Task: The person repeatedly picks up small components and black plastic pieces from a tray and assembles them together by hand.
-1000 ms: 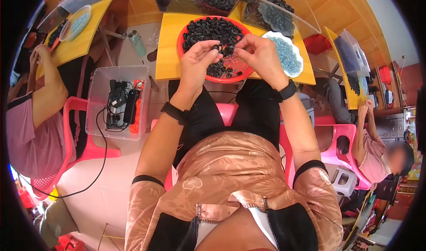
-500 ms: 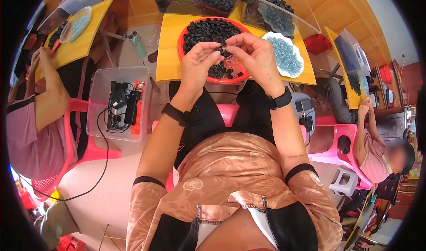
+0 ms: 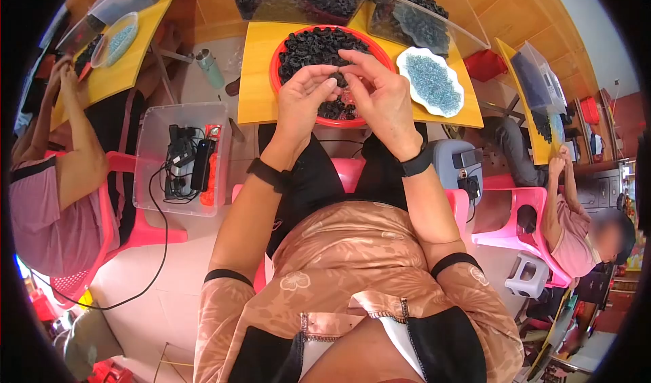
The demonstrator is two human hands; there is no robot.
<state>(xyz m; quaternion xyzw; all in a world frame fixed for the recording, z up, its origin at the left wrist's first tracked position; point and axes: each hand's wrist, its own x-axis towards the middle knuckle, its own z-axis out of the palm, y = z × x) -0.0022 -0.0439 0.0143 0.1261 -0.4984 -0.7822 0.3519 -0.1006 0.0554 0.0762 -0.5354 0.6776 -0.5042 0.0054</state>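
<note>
Head view, looking down: thumb and forefinger of the left hand pinch a small black piece, while the right hand meets it from the other side, probably to steady something so tiny; whether those fingers grip it too cannot be told. Directly beneath the fingers sits a red basin heaped with black pieces, likely so that anything dropped lands back inside. Just right of the fingers, a white dish of bluish beads stands seemingly within easy reach.
</note>
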